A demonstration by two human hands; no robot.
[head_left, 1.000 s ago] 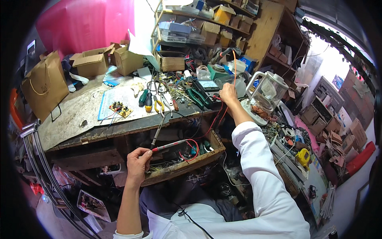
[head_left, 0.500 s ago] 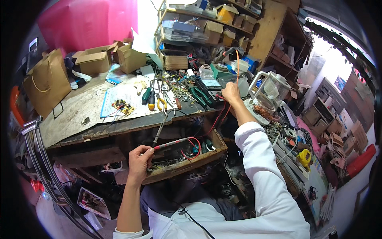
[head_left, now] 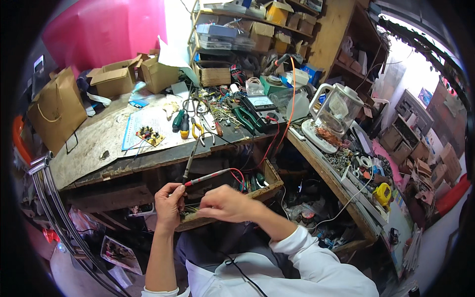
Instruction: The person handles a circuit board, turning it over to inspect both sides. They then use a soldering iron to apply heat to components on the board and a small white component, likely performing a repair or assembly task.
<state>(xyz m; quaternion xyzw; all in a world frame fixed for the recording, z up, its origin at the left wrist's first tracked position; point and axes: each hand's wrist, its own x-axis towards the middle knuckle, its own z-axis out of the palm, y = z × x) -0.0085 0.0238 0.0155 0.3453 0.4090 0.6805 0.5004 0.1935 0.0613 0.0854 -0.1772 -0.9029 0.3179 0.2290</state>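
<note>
My left hand (head_left: pixel 168 205) is closed on a pair of multimeter probes, above the drawer's front edge. The red probe (head_left: pixel 210 176) points up to the right, its red lead looping back. The black probe (head_left: pixel 188 166) stands steeper, its tip end hidden in my fingers. Just right of them, my right hand (head_left: pixel 227 204) hovers with fingers curled in and nothing visible in them. An analog multimeter (head_left: pixel 261 103) lies on the bench with the red lead plugged in. A small circuit board (head_left: pixel 151 135) rests on a paper sheet (head_left: pixel 170 119).
Screwdrivers (head_left: pixel 178 120) and pliers (head_left: pixel 196 129) lie beside the board. An open wooden drawer (head_left: pixel 269 185) with clutter juts out below the bench. A glass kettle (head_left: pixel 339 111) stands at the right, near a yellow tape measure (head_left: pixel 382 193). Cardboard boxes (head_left: pixel 113 79) line the back left.
My right hand has left the red plug at the multimeter and come down and left, beside my left hand. My left hand still grips both probes, barely moved.
</note>
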